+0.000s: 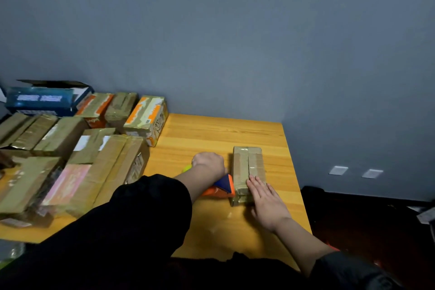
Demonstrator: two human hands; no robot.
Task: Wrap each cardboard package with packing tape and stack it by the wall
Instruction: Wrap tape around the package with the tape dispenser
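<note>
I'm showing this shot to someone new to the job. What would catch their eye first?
Probably the two hands at the small taped package near the table's right edge: the right hand lies flat on it, the left hand grips an orange-and-blue tape dispenser against its side. Next, the crowd of taped boxes filling the table's left.

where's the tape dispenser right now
In the head view, the orange and blue tape dispenser is on the wooden table, gripped by the left hand, against the left side of the package.
</note>
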